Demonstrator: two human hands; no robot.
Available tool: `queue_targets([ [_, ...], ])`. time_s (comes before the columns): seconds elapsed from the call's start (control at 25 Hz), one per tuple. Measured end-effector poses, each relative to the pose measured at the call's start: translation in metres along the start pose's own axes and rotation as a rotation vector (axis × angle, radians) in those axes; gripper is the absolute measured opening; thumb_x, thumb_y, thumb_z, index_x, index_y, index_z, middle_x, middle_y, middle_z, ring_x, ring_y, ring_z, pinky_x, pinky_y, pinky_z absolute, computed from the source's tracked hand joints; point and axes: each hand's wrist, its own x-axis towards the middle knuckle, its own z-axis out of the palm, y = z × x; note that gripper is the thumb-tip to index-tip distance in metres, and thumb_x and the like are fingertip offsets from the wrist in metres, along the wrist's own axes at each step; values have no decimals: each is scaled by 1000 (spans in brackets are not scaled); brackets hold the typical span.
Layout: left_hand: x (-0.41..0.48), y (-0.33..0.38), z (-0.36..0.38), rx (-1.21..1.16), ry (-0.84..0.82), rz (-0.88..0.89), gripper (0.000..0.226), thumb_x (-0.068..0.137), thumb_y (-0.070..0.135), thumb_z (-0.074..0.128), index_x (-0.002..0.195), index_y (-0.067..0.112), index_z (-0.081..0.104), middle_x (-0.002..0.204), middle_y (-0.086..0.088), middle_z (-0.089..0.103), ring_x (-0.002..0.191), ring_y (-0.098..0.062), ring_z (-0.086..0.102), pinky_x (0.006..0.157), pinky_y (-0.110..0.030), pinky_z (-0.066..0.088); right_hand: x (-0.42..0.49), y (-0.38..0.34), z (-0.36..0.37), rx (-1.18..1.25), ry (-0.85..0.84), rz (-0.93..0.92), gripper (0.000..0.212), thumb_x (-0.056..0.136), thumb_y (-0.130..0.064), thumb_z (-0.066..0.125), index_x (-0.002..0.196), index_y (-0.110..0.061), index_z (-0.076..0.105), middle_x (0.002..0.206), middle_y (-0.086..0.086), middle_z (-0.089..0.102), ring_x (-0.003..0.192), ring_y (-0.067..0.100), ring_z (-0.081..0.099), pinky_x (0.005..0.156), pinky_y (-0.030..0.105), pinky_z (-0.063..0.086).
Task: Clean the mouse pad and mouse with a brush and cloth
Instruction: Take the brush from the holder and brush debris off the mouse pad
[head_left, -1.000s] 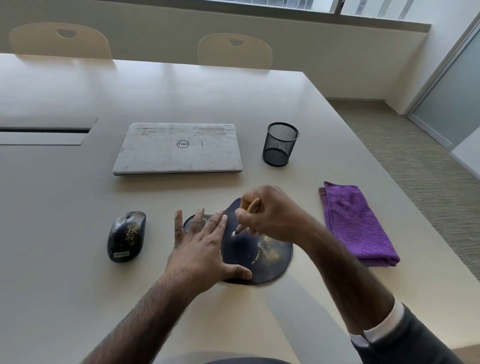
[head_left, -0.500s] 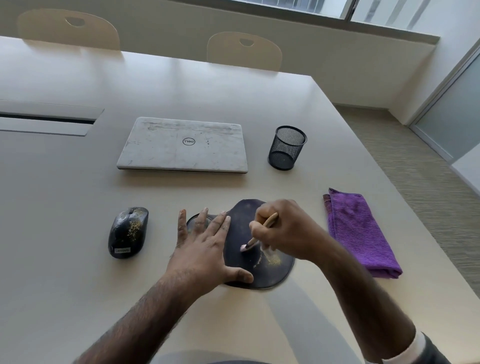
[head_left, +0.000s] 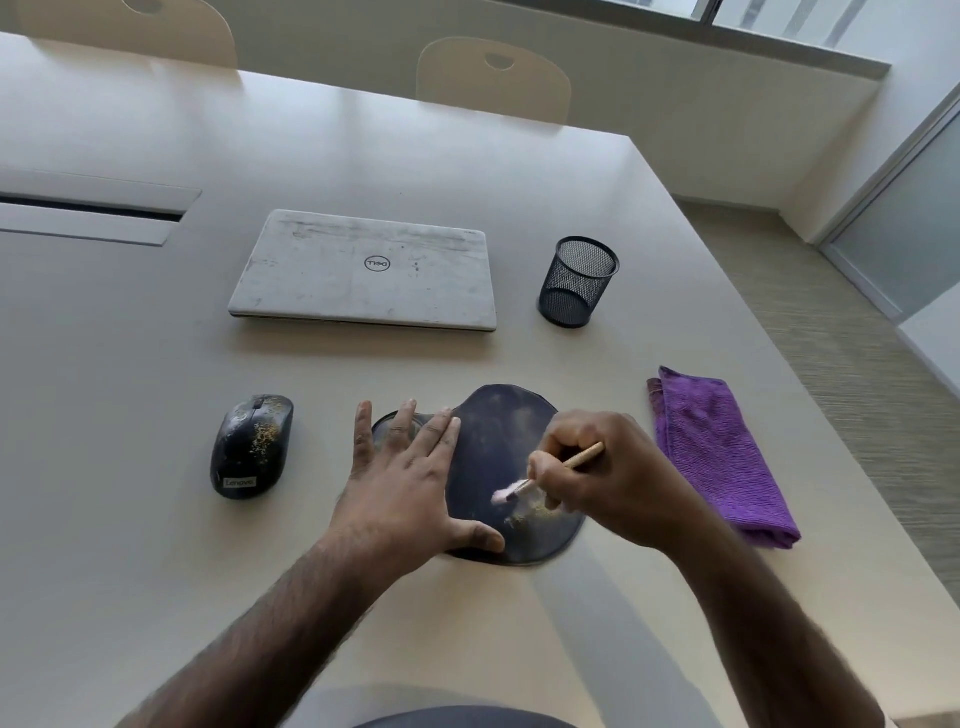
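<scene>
On the pale tabletop (head_left: 130, 519), the left hand (head_left: 400, 499) lies flat with fingers spread, its grip released, pressing the left edge of the dark round mouse pad (head_left: 498, 431). The right hand (head_left: 597, 483) is clenched around a thin wooden-handled brush (head_left: 550, 470) — its pale bristles touch the pad beside a patch of yellowish crumbs (head_left: 530, 514). The black crumb-speckled mouse (head_left: 252, 446) sits to the pad's left; the folded purple cloth (head_left: 719, 452) lies to its right — both apart from the hands.

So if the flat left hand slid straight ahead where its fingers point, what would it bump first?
Probably the closed laptop. The left hand points up the table toward it, with bare tabletop between, though depth is hard to judge.
</scene>
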Motion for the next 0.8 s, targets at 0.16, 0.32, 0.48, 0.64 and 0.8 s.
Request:
queue_targets([
  [0.16,0,-2,0,16,-11,18,138,61,105,31,162,21,-11,171,8,-12,152,-24,-29,113,-63,-26,2,-1,-4,-37,-80,-8,25,87,-14,70,64,-8,63,65,7,63,57,22,58,53,33,45],
  [0.32,0,-4,0,0,-47,33,142,57,106,33,161,21,-15,170,7,-18,151,-24,-32,114,-63,-26,10,-7,1,-59,-96,-39,27,88,-16,69,63,-9,62,65,5,63,56,20,61,54,37,49],
  [0.48,0,-3,0,-6,-53,20,142,58,105,33,161,22,-16,170,8,-17,152,-23,-30,115,-63,-24,6,-1,-11,-24,-71,96,33,90,-13,69,59,-8,59,58,10,64,48,12,63,49,34,53],
  [0.64,1,-2,1,-5,-60,17,141,58,105,32,161,22,-16,170,8,-17,152,-23,-30,115,-63,-24,17,17,-17,55,314,183,31,94,-16,69,63,-17,67,54,4,71,46,7,67,51,28,57],
  [0.8,0,-2,-1,6,-62,14,141,58,105,31,161,22,-16,170,8,-17,152,-23,-30,114,-63,-24,18,25,-23,76,205,309,26,92,-12,69,66,-6,69,51,6,70,46,16,70,49,30,59],
])
